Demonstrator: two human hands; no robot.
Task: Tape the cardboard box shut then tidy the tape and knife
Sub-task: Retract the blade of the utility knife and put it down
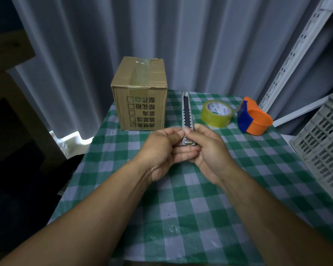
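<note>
A brown cardboard box [140, 93] stands at the far left of the checked table, flaps down, with clear tape running over its top and down the front. Both hands hold a metal utility knife [186, 112] above the table's middle, pointing away from me. My left hand [161, 148] grips its near end from the left, and my right hand [208, 148] grips it from the right, thumb on the slider. No blade shows at the far tip. A roll of clear yellowish tape [217, 113] lies to the right of the knife.
An orange and blue tape dispenser [255, 120] sits beyond the roll at the far right. A grey plastic crate [323, 146] stands at the right table edge. A green-and-white checked cloth [181, 208] covers the table. Curtains hang behind.
</note>
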